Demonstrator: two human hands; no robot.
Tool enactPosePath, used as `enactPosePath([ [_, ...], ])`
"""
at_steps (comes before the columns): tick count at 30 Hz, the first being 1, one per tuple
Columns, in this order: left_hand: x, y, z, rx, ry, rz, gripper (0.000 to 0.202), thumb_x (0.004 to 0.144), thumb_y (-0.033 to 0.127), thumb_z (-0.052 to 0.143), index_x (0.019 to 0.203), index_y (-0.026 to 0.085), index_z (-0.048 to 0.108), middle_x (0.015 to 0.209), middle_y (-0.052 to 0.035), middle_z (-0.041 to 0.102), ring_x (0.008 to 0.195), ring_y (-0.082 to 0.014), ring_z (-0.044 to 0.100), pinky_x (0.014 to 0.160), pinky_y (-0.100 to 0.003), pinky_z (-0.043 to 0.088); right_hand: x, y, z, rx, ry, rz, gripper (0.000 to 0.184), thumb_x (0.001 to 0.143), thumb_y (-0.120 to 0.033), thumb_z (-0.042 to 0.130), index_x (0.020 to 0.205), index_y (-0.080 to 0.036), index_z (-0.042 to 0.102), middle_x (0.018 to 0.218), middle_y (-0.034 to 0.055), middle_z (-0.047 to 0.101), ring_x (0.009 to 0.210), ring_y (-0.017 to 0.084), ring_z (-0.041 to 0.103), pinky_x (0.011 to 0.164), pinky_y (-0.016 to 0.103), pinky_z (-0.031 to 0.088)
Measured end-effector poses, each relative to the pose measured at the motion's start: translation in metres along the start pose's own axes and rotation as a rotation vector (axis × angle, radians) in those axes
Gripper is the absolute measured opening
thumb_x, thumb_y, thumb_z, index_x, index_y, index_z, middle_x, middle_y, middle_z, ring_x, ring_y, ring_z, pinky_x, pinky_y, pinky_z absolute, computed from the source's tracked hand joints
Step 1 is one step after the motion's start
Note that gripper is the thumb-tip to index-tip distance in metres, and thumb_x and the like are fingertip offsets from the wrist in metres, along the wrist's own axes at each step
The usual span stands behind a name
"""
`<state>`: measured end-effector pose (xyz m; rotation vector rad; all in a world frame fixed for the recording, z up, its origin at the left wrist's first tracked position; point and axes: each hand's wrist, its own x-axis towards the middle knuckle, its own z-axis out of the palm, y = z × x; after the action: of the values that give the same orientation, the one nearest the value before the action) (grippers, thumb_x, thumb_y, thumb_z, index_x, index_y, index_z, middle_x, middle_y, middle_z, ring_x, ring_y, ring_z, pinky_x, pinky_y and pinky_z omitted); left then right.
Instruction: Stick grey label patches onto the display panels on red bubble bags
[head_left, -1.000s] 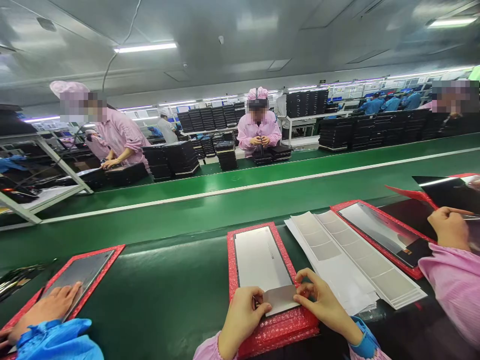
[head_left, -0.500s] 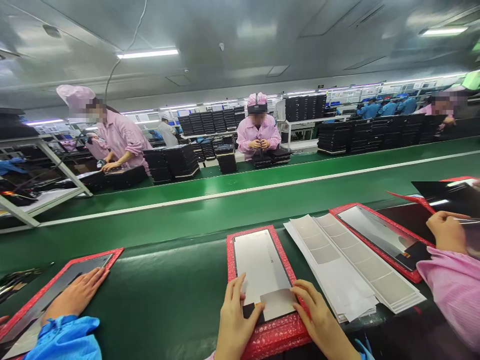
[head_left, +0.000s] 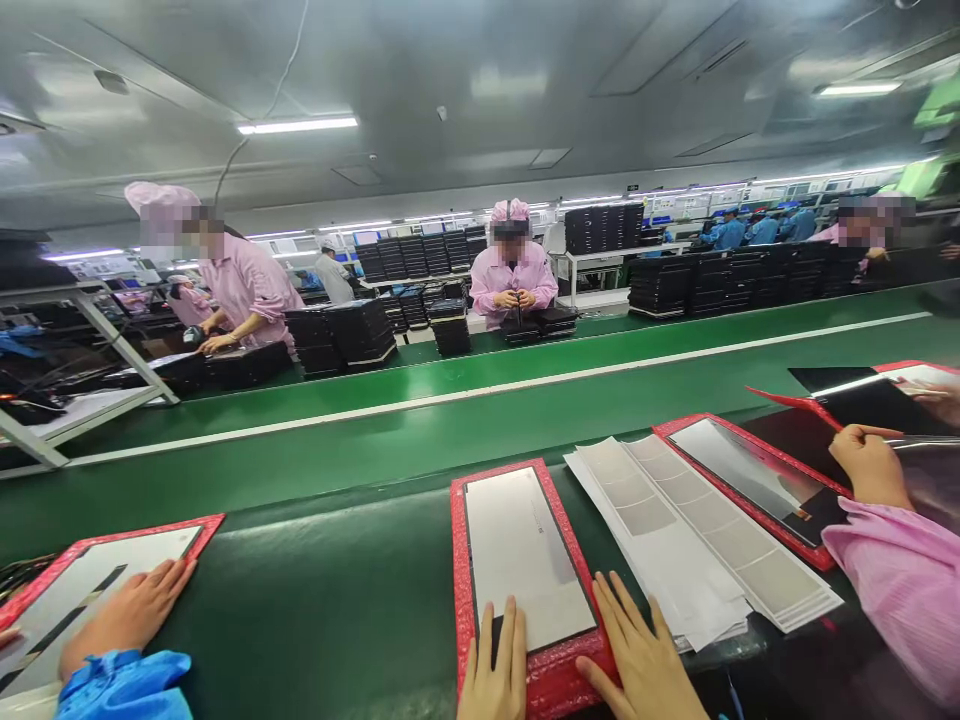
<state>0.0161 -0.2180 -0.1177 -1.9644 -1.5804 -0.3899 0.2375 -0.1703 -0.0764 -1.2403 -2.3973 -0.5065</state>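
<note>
A rectangular display panel (head_left: 521, 565) lies face up on a red bubble-wrap mat (head_left: 559, 675), its pale surface ending in a dark strip at the near edge. My left hand (head_left: 495, 665) rests at the panel's near edge, fingers spread and holding nothing. My right hand (head_left: 637, 655) lies on the mat's near right corner, fingertips close to the panel, also holding nothing. A pale patch seems to lie on the panel's lower part, but its edges are faint. To the right lies a stack of white sheets with grey rectangular patches (head_left: 694, 530).
A co-worker's blue-sleeved hand (head_left: 127, 610) rests on another panel at the left. A pink-sleeved hand (head_left: 870, 470) holds film over a black panel at the right. A green conveyor belt (head_left: 480, 420) runs across, with workers and stacks of black trays (head_left: 352, 335) beyond.
My hands have slid apart and toward me, off the grey-white patch they pinched earlier. The patch now lies flatter on the panel, and the view has tilted slightly.
</note>
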Motion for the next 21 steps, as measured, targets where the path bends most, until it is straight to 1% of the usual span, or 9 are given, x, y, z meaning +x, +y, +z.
enactPosePath([
  [2,0.001,-0.009,-0.003,-0.024,0.011,0.026,0.069,0.076,0.005,0.042,0.139,0.013,0.014,0.125,-0.0069,0.054,0.117,-0.0257,0.047,0.089,-0.035,0.049,0.001,0.001,-0.004,-0.057,0.026,0.044,0.075,0.083,-0.057,0.032,0.139,-0.009,0.018,0.139,0.0122,0.030,0.124,0.031,0.033,0.088,0.049,0.036],
  [3,0.001,-0.013,-0.005,-0.038,0.015,0.034,0.071,0.076,0.002,0.038,0.140,0.010,0.007,0.122,-0.0081,0.057,0.115,-0.0241,0.050,0.089,-0.033,0.049,0.003,-0.003,-0.005,-0.072,0.045,0.031,0.075,0.082,-0.057,0.032,0.138,-0.008,0.022,0.138,0.0131,0.031,0.125,0.031,0.032,0.090,0.050,0.033],
  [5,0.003,-0.017,-0.010,-0.071,0.000,0.037,0.074,0.076,-0.002,0.032,0.139,0.008,-0.004,0.119,-0.0088,0.059,0.113,-0.0206,0.052,0.088,-0.029,0.050,0.013,-0.019,-0.005,-0.069,0.111,-0.060,0.073,0.082,-0.059,0.030,0.134,-0.008,0.032,0.136,0.0139,0.035,0.125,0.030,0.030,0.096,0.052,0.024],
  [7,0.004,-0.020,-0.014,-0.115,-0.036,0.030,0.075,0.074,-0.005,0.028,0.138,0.009,-0.009,0.119,-0.0085,0.059,0.112,-0.0181,0.053,0.087,-0.025,0.050,0.026,-0.040,-0.003,-0.031,0.203,-0.185,0.070,0.082,-0.059,0.028,0.128,-0.009,0.042,0.131,0.0130,0.043,0.124,0.029,0.033,0.101,0.051,0.014],
  [10,0.005,-0.023,-0.018,-0.188,-0.099,0.012,0.078,0.073,-0.008,0.025,0.137,0.011,-0.015,0.122,-0.0085,0.056,0.113,-0.0164,0.052,0.088,-0.023,0.049,0.042,-0.062,-0.001,0.051,0.293,-0.292,0.065,0.082,-0.059,0.029,0.121,-0.011,0.051,0.124,0.0105,0.052,0.121,0.025,0.037,0.106,0.045,0.008],
  [13,0.005,-0.024,-0.020,-0.242,-0.140,-0.013,0.079,0.074,-0.008,0.024,0.136,0.014,-0.019,0.126,-0.0078,0.053,0.115,-0.0158,0.050,0.089,-0.023,0.048,0.043,-0.052,-0.007,0.095,0.246,-0.334,0.062,0.084,-0.056,0.030,0.124,-0.013,0.047,0.125,0.0087,0.051,0.119,0.021,0.040,0.107,0.042,0.006],
  [16,0.006,-0.023,-0.023,-0.288,-0.170,-0.027,0.079,0.080,-0.001,0.032,0.135,0.015,-0.021,0.129,-0.0095,0.050,0.117,-0.0188,0.048,0.088,-0.026,0.049,0.029,-0.025,-0.014,0.075,0.169,-0.256,0.058,0.085,-0.051,0.033,0.129,-0.013,0.041,0.127,0.0106,0.048,0.118,0.022,0.042,0.107,0.044,-0.001],
  [18,0.007,-0.023,-0.025,-0.327,-0.203,-0.017,0.082,0.081,0.006,0.039,0.135,0.015,-0.023,0.131,-0.0115,0.047,0.118,-0.0215,0.047,0.089,-0.030,0.049,0.020,-0.014,-0.014,0.054,0.155,-0.180,0.057,0.085,-0.048,0.035,0.129,-0.012,0.041,0.127,0.0129,0.048,0.117,0.024,0.044,0.106,0.048,-0.004],
  [21,0.008,-0.026,-0.027,-0.405,-0.242,-0.001,0.088,0.080,0.009,0.045,0.134,0.015,-0.024,0.135,-0.0126,0.041,0.121,-0.0231,0.043,0.092,-0.033,0.047,0.021,-0.026,-0.008,0.023,0.163,-0.132,0.060,0.084,-0.050,0.035,0.126,-0.009,0.044,0.127,0.0151,0.047,0.117,0.027,0.043,0.105,0.052,-0.004],
])
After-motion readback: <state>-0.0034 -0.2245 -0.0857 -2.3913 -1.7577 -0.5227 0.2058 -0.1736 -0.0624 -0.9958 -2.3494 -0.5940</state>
